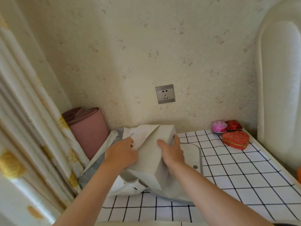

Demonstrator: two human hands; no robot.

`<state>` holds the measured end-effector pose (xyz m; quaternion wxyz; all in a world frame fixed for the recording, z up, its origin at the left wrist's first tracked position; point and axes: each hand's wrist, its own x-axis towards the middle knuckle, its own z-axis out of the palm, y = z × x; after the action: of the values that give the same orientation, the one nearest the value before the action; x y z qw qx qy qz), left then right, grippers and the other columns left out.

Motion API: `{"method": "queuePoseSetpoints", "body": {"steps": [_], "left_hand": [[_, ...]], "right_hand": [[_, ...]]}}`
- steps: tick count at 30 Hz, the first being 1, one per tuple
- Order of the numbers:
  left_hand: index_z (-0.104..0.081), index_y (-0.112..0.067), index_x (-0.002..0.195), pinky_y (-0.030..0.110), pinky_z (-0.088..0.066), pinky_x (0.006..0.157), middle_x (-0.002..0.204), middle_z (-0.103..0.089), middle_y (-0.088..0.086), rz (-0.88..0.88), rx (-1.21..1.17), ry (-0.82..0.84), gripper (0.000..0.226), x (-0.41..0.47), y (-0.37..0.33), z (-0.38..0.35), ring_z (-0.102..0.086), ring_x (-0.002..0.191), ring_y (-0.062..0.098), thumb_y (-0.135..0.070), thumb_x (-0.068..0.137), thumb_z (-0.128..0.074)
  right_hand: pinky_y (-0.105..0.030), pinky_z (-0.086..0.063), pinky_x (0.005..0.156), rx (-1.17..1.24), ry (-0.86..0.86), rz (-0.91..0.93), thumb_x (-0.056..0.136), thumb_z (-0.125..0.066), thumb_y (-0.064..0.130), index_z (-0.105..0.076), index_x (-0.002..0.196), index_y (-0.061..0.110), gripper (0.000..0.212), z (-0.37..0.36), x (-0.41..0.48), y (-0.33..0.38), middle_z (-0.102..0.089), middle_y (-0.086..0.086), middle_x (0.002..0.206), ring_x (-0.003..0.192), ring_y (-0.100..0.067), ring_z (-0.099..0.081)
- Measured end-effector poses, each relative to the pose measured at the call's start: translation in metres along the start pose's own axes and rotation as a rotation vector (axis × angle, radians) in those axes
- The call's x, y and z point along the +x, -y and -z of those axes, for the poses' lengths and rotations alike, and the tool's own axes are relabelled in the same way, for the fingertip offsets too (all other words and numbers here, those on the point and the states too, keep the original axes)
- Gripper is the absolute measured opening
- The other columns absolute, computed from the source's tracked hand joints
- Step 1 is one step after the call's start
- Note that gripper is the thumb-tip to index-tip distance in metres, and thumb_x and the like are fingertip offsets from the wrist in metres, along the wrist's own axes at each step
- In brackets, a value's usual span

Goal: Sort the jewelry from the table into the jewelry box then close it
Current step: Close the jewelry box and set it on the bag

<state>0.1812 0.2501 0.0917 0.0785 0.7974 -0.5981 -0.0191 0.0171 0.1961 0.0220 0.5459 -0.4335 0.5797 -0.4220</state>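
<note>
A plain white box lies tilted at the left of the table, half inside a white and grey cloth bag. My right hand grips the box's upper right edge, fingers curled over the side. My left hand holds the white cloth flap at the box's left side. The box is closed and no loose jewelry shows. At the back right stand a red heart-shaped box, a small red box and a pink round case.
The table wears a white cloth with a black grid. A pink rolled mat leans in the left corner beside a curtain. A wall socket is behind. A white padded headboard rises on the right.
</note>
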Motion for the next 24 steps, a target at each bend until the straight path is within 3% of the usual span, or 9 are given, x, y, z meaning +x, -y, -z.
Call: {"method": "queuePoseSetpoints", "body": {"steps": [2, 5, 7, 9, 11, 13, 15, 18, 24], "left_hand": [[-0.040, -0.034, 0.143, 0.026, -0.040, 0.077, 0.129, -0.056, -0.003, 0.007, 0.106, 0.026, 0.048, -0.008, 0.005, 0.005, -0.056, 0.110, 0.018, -0.026, 0.096, -0.045], [-0.041, -0.023, 0.145, 0.030, -0.047, 0.090, 0.136, -0.053, 0.003, -0.005, 0.172, 0.096, 0.049, -0.014, 0.006, 0.018, -0.057, 0.116, 0.023, -0.016, 0.097, -0.048], [-0.047, -0.015, 0.137, 0.033, -0.052, 0.092, 0.134, -0.054, 0.007, 0.014, 0.157, 0.183, 0.047, -0.019, 0.008, 0.024, -0.063, 0.109, 0.025, -0.007, 0.092, -0.056], [-0.054, -0.011, 0.124, 0.038, -0.057, 0.084, 0.122, -0.060, 0.009, 0.011, 0.051, 0.232, 0.042, -0.025, 0.010, 0.025, -0.068, 0.091, 0.025, 0.000, 0.085, -0.063], [-0.062, -0.014, 0.093, 0.030, -0.056, 0.067, 0.089, -0.064, 0.006, -0.009, -0.079, 0.156, 0.014, -0.026, 0.013, 0.026, -0.064, 0.068, 0.019, -0.002, 0.089, -0.057], [-0.040, -0.017, 0.062, 0.027, -0.037, 0.050, 0.059, -0.042, 0.001, -0.018, -0.197, -0.023, 0.033, -0.020, 0.012, 0.029, -0.041, 0.049, 0.012, -0.009, 0.094, -0.045], [-0.029, -0.018, 0.059, 0.027, -0.026, 0.048, 0.054, -0.031, -0.003, -0.071, -0.238, -0.078, 0.039, -0.018, 0.006, 0.030, -0.028, 0.049, 0.010, -0.017, 0.096, -0.044], [-0.031, -0.020, 0.056, 0.028, -0.029, 0.052, 0.049, -0.033, -0.008, -0.162, -0.243, -0.040, 0.045, -0.024, -0.007, 0.021, -0.031, 0.050, 0.011, -0.028, 0.097, -0.046], [-0.027, -0.027, 0.049, 0.026, -0.025, 0.053, 0.044, -0.028, -0.013, -0.279, -0.533, -0.041, 0.054, -0.035, -0.004, 0.011, -0.027, 0.049, 0.005, -0.022, 0.097, -0.052]], "right_hand": [[-0.039, -0.039, 0.082, 0.011, -0.009, -0.009, 0.084, -0.061, 0.058, -0.011, 0.154, 0.046, 0.088, -0.005, -0.004, 0.003, -0.043, -0.013, 0.139, 0.093, -0.030, -0.048], [-0.040, -0.039, 0.085, 0.060, -0.022, -0.023, 0.084, -0.062, 0.057, -0.011, 0.155, 0.045, 0.088, -0.011, -0.008, 0.009, -0.041, -0.015, 0.142, 0.094, -0.030, -0.046], [-0.040, -0.038, 0.085, 0.076, -0.031, -0.024, 0.085, -0.062, 0.055, -0.011, 0.155, 0.042, 0.088, -0.014, -0.012, 0.015, -0.041, -0.015, 0.144, 0.094, -0.030, -0.045], [-0.040, -0.037, 0.085, 0.051, -0.040, -0.017, 0.086, -0.061, 0.055, -0.011, 0.156, 0.041, 0.087, -0.017, -0.015, 0.019, -0.040, -0.017, 0.144, 0.096, -0.032, -0.047], [-0.038, -0.036, 0.083, 0.011, -0.031, -0.017, 0.086, -0.061, 0.054, -0.010, 0.156, 0.040, 0.088, -0.019, -0.020, 0.021, -0.038, -0.018, 0.144, 0.095, -0.032, -0.046], [-0.037, -0.037, 0.081, -0.012, -0.008, -0.030, 0.085, -0.061, 0.055, -0.008, 0.156, 0.041, 0.090, -0.022, -0.025, 0.020, -0.037, -0.018, 0.145, 0.091, -0.031, -0.044], [-0.037, -0.039, 0.079, -0.043, 0.026, -0.025, 0.083, -0.062, 0.056, -0.007, 0.156, 0.042, 0.091, -0.028, -0.030, 0.016, -0.036, -0.017, 0.145, 0.090, -0.030, -0.045], [-0.034, -0.038, 0.079, -0.096, 0.064, 0.016, 0.085, -0.061, 0.058, -0.008, 0.156, 0.043, 0.090, -0.037, -0.033, 0.013, -0.036, -0.017, 0.147, 0.089, -0.028, -0.044], [-0.035, -0.042, 0.078, -0.062, 0.089, -0.003, 0.088, -0.054, 0.052, -0.010, 0.153, 0.047, 0.079, -0.062, -0.031, 0.012, -0.047, -0.018, 0.140, 0.090, -0.029, -0.051]]}}
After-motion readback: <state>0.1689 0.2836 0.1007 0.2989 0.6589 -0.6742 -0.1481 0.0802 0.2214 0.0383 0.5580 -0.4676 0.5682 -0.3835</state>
